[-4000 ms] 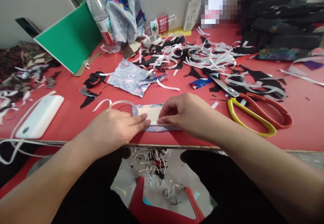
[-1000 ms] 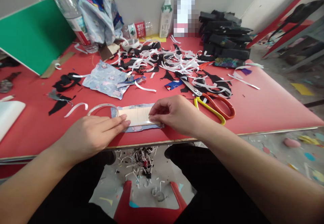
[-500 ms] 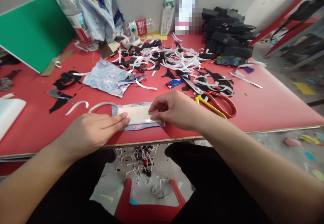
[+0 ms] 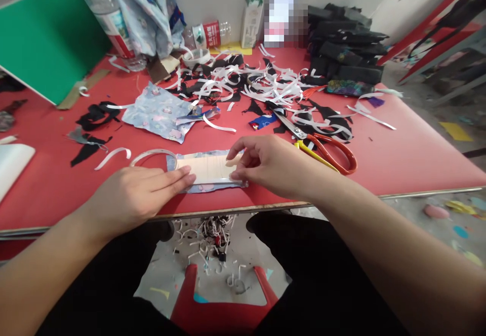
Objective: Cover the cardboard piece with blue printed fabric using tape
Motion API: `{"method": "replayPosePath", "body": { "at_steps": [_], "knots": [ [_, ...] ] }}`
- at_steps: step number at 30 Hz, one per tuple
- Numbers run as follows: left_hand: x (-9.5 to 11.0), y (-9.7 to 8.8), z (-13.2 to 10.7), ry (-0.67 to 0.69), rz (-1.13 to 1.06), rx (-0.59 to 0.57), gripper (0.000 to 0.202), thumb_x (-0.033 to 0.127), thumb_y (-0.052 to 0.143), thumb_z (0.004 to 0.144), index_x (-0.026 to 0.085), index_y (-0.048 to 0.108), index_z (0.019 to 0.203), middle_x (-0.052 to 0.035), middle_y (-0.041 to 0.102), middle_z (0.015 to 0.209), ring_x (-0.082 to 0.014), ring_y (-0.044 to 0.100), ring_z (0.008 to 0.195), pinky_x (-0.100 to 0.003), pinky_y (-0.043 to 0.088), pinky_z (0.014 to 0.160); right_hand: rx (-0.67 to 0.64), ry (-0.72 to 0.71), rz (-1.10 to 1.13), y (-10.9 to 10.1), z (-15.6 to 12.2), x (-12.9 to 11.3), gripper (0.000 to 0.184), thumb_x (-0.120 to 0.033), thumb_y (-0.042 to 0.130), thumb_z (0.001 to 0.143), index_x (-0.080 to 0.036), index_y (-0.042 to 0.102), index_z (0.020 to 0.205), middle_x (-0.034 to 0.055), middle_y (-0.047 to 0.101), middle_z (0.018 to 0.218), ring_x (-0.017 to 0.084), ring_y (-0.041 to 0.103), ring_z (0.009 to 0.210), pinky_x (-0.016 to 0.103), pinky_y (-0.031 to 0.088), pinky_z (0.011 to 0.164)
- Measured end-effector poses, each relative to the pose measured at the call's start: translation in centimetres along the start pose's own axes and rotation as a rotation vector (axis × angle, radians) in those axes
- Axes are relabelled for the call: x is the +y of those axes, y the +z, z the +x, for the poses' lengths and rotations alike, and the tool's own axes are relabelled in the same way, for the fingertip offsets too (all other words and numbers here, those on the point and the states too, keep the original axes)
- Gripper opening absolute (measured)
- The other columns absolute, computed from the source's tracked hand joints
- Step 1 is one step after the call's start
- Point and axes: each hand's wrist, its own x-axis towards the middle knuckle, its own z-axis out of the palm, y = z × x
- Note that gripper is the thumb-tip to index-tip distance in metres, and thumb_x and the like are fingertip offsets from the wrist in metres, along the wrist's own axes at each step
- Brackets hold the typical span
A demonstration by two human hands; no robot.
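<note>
My left hand (image 4: pixel 140 189) lies with its fingers stretched out flat, pressing on the left end of a cream card (image 4: pixel 207 166). That card rests on a piece of pale blue printed fabric (image 4: pixel 212 188), whose edges show around it. A whitish strip runs along the card's near edge. Behind my left hand is a roll of tape (image 4: pixel 154 155), partly hidden. My right hand (image 4: pixel 258 161) is at the card's right end, thumb and forefinger curved but apart, the thumb touching or close to the strip's end. Scissors (image 4: pixel 322 151) with orange and yellow handles lie right of it.
White strips and black scraps (image 4: pixel 235 85) litter the table's middle. A pale blue cloth piece (image 4: pixel 159 111) lies left of them. Bottles (image 4: pixel 119 37), a carton (image 4: pixel 252 17) and a stack of black pieces (image 4: pixel 345 42) stand at the back. A green board (image 4: pixel 53 37) leans at left.
My right thumb and forefinger have spread apart a little at the card's right end. The left hand stays pressed in place. The view has shifted slightly.
</note>
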Motion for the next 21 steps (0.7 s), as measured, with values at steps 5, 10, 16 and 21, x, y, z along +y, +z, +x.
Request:
{"method": "replayPosePath", "body": {
  "at_steps": [5,10,16,21],
  "knots": [
    [0.28,0.07,0.01,-0.01,0.013,-0.001,0.037,0.004,0.055,0.1,0.015,0.065,0.134,-0.0083,0.08,0.125,-0.0226,0.082,0.093,-0.034,0.065,0.073,0.0,0.001,0.039,-0.1,0.05,0.14,0.019,-0.01,0.078,0.083,-0.02,0.07,0.097,-0.001,0.079,0.076,0.016,0.074,0.069,0.029,0.052,0.064],
    [0.53,0.01,0.39,-0.013,0.037,0.004,0.027,0.006,0.057,0.101,0.012,0.07,0.124,-0.0096,0.081,0.122,-0.0221,0.081,0.088,-0.035,0.065,0.071,-0.006,0.006,0.041,-0.4,-0.02,0.05,0.023,-0.007,0.078,0.081,-0.021,0.07,0.097,-0.0013,0.079,0.076,0.017,0.074,0.068,0.03,0.051,0.065],
    [0.46,-0.13,0.53,0.004,0.043,0.001,0.032,0.005,0.057,0.1,0.012,0.069,0.128,-0.0105,0.081,0.121,-0.0221,0.08,0.087,-0.034,0.063,0.068,0.017,0.017,0.001,0.03,0.55,0.22,0.025,-0.006,0.08,0.077,-0.02,0.071,0.096,-0.0018,0.078,0.071,0.016,0.071,0.063,0.03,0.049,0.062],
    [0.32,-0.02,0.32,0.005,0.026,0.004,0.029,0.005,0.058,0.1,0.011,0.071,0.125,-0.0116,0.081,0.121,-0.023,0.08,0.088,-0.035,0.063,0.067,0.003,-0.025,-0.024,-0.23,0.34,0.35,0.02,-0.008,0.078,0.081,-0.02,0.073,0.097,-0.0022,0.077,0.072,0.015,0.07,0.063,0.028,0.048,0.062]
  ]
}}
